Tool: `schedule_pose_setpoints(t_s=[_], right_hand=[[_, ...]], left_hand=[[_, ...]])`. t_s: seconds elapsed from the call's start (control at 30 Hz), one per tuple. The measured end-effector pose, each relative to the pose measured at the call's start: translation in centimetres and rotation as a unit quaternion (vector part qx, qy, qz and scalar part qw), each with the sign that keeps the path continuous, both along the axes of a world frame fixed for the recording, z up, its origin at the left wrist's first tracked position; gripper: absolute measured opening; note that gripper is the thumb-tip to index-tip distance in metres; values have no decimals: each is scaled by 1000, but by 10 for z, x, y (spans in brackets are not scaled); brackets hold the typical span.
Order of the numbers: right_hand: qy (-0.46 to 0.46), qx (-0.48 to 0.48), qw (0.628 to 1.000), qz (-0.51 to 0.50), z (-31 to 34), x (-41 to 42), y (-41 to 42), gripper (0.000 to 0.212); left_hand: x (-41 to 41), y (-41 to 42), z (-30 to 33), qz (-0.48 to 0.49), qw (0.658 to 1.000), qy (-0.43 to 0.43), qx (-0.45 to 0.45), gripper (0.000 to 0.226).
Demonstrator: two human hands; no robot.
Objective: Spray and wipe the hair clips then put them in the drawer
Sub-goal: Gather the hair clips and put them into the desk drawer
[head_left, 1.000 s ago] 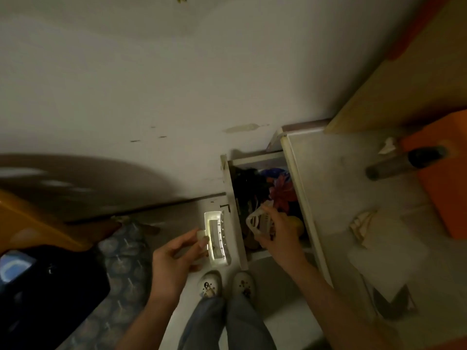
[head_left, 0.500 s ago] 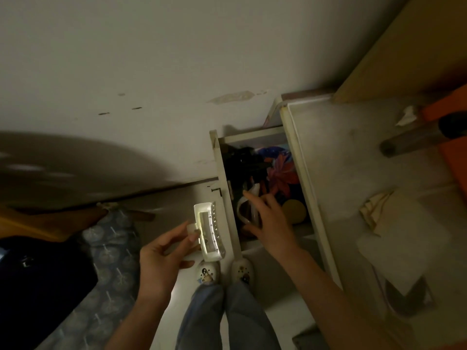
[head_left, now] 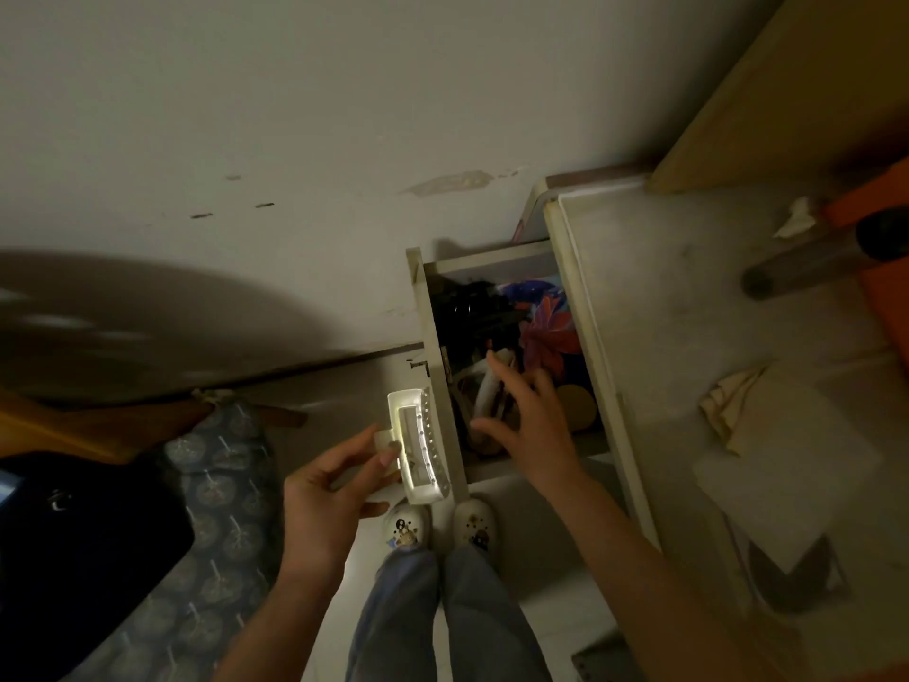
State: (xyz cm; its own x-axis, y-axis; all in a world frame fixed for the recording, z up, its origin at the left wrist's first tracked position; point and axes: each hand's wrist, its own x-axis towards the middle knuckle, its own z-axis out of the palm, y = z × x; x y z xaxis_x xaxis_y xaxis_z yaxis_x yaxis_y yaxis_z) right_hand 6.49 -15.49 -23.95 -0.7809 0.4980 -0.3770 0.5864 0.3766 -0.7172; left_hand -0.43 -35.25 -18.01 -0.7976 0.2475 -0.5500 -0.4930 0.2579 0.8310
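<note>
While the left hand pinches a white hair clip by its tab, thumb and fingers curled round it, the clip sits just at nine o'clock of the open drawer. At three o'clock of the clip, the right hand hovers over the drawer with fingers spread and holding nothing, above a pale clip lying inside among dark clutter and a red flower. Further toward three o'clock, a folded cloth lies on the worktop.

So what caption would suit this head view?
Left hand holds a white hair clip beside the open drawer; right hand reaches in, fingers spread.
</note>
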Motion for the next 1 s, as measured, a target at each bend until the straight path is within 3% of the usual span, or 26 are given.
schedule_pose_setpoints(t_s=[0.2,0.33,0.43,0.63,1.0], right_hand=[[75,-34,994,-69,38,13,4,70],[112,-156,976,-105,66,18,-7,63],[106,-204,970,-84,79,23,-18,73],[73,-134,988,-10,95,30,-24,94],[65,-61,995,-42,83,26,-25,77]], left_hand=[[-1,13,10,-4,1000,12,21,23],[0,24,17,-4,999,8,36,29],[2,33,22,-11,999,8,40,34],[5,48,30,4,998,-12,69,35],[10,65,29,-20,996,9,88,24]])
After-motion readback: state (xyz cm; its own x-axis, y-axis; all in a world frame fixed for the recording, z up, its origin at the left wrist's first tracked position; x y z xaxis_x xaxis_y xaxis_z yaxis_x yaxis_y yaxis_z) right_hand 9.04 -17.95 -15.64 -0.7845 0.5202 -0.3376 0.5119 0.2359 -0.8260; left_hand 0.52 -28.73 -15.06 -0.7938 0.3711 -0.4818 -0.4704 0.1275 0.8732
